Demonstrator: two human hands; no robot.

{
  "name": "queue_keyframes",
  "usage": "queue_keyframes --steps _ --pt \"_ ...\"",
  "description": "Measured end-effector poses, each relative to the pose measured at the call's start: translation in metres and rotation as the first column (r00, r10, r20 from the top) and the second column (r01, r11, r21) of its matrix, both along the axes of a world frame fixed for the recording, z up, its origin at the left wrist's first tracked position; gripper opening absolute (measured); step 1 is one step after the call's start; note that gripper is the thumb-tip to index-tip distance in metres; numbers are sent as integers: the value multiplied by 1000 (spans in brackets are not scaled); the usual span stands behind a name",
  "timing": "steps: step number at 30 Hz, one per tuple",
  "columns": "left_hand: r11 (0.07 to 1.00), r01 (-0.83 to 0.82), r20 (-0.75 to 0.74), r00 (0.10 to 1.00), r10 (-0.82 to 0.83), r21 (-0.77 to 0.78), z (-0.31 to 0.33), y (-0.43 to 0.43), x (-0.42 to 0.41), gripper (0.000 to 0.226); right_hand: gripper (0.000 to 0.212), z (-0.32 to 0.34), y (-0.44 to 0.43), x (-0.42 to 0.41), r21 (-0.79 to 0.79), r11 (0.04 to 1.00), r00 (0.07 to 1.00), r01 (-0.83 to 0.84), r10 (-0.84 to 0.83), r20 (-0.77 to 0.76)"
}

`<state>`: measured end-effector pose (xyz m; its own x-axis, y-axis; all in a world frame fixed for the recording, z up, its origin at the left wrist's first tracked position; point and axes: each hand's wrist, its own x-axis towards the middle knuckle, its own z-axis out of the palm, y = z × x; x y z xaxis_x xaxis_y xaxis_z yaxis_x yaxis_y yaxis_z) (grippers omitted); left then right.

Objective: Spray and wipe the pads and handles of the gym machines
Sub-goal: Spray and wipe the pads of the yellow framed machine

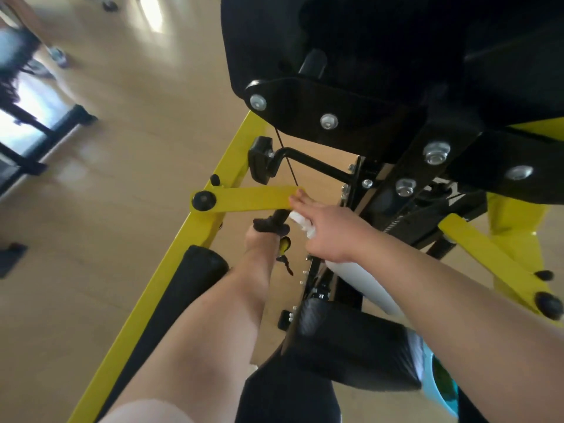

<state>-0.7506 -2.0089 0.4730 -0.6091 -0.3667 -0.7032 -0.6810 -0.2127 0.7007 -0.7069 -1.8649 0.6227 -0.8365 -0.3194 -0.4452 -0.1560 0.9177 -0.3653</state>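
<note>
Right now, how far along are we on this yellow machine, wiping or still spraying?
Wiping is in hand: the left hand holds a dark cloth around the black handle, while the right hand holds the white spray bottle beside it. Nothing shows as finished; no wet sheen is visible. Seemingly left: the roller pads and the large black pad above.

Both bare forearms reach forward and down, nearly parallel, the left a little lower. The left hand (259,239) is closed, its grip wrapped around a dark cloth (268,225) on a black bar. The right hand (328,230) is turned palm down, curled over a white spray bottle (360,282), its fingers (300,198) stretched forward.
</note>
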Motion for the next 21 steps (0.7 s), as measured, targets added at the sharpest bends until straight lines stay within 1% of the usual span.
queue_keyframes --steps 1,2,3,4,6,7,9,11,13,15,18,19,21 --pt "990 133 55 990 -131 -37 7 -3 10 42 91 -1 1 4 31 999 1000 -22 22 -20" --pt "973 223 91 972 -217 -66 12 -6 19 44 90 -2 2 7 60 997 998 -38 41 -40" --pt "964 256 127 961 -245 -74 10 -10 25 43 88 -1 3 11 81 996 997 -44 49 -65" --pt "968 245 145 961 -235 -53 15 -13 30 40 86 1 3 15 97 995 995 -38 47 -93" --pt "976 216 183 961 -206 -36 35 -12 37 26 81 7 5 25 107 994 986 16 2 -166" --pt "978 205 193 962 -195 -33 45 -10 39 28 78 11 6 31 110 993 978 43 -20 -206" --pt "977 213 152 965 -213 20 62 -4 45 35 72 16 7 45 140 989 966 56 -18 -258" --pt "971 233 66 970 -235 48 72 0 51 33 65 20 9 57 165 985 956 45 6 -293" --pt "968 234 -6 972 -235 85 81 1 62 32 55 26 13 65 141 989 943 55 -5 -332" --pt "958 262 -62 965 -256 117 91 2 73 26 47 32 17 75 110 991 931 70 -25 -365" --pt "939 305 -135 949 -286 159 107 7 87 19 43 40 23 88 134 989 917 57 1 -400" --pt "935 313 -147 946 -291 168 113 9 91 22 42 43 26 92 146 988 911 57 9 -413" --pt "931 326 -181 938 -296 167 125 12 100 36 40 50 29 100 160 985 896 59 19 -444"
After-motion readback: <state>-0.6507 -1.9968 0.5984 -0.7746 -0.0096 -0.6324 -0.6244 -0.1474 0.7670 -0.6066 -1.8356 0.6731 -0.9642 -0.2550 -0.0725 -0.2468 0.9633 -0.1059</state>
